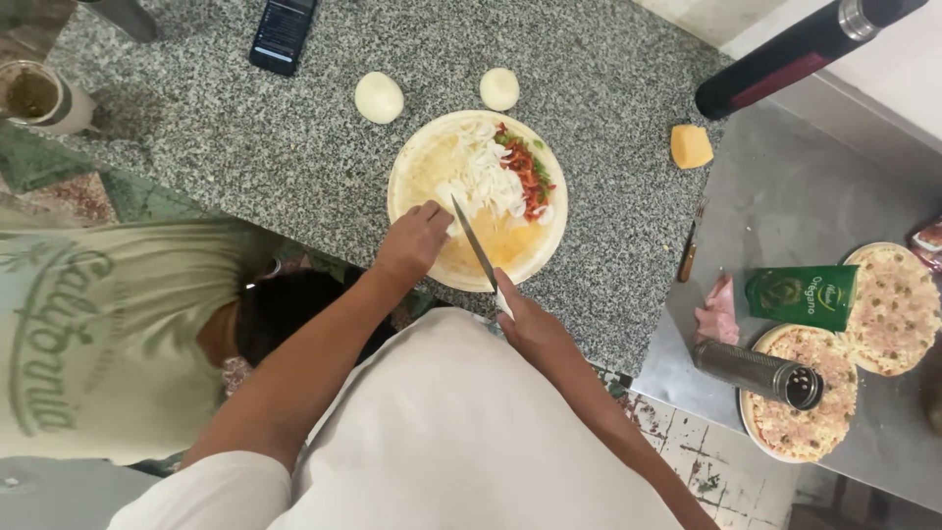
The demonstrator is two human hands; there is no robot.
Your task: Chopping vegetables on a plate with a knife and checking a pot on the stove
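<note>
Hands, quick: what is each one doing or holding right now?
Left hand: fingers curled, resting on the chopped onion on the round cutting board; grip unclear.
Right hand: closed on the knife, blade over the board.

On the speckled grey granite tabletop [245, 147], the right hand [525, 319] holds a long steel knife [475, 245] over a round wooden board [422, 167] of chopped white onion [481, 172], the left hand [412, 240] steadying it.

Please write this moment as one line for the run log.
right hand: holds knife | left hand: on board | onion chopped
</note>
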